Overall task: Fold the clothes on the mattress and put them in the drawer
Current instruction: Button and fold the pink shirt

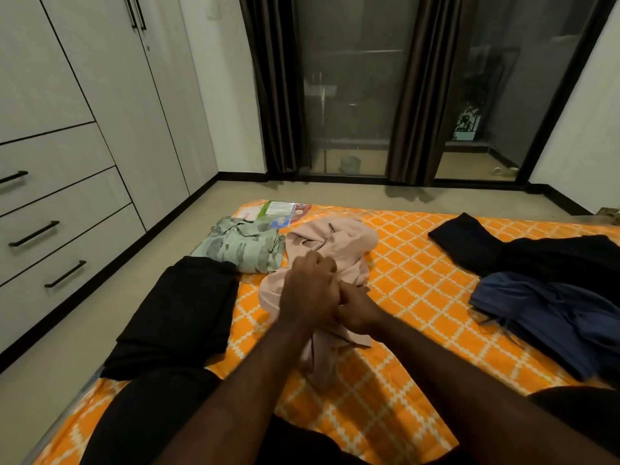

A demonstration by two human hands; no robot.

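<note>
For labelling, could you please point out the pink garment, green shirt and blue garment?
pink garment (339, 243): head view, upper bunch.
green shirt (241, 250): head view, folded front.
blue garment (543, 313): head view, middle.

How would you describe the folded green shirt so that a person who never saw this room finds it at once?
Look at the orange checked mattress and go to its far left corner, nearest the white drawers. The green shirt lies there folded flat, between a folded black garment and a crumpled pink garment. Only it is printed, with grey-green blotches.

forearms (255, 380): bare | left hand (308, 293), right hand (359, 313): bare | legs: black clothing (147, 421)
</note>
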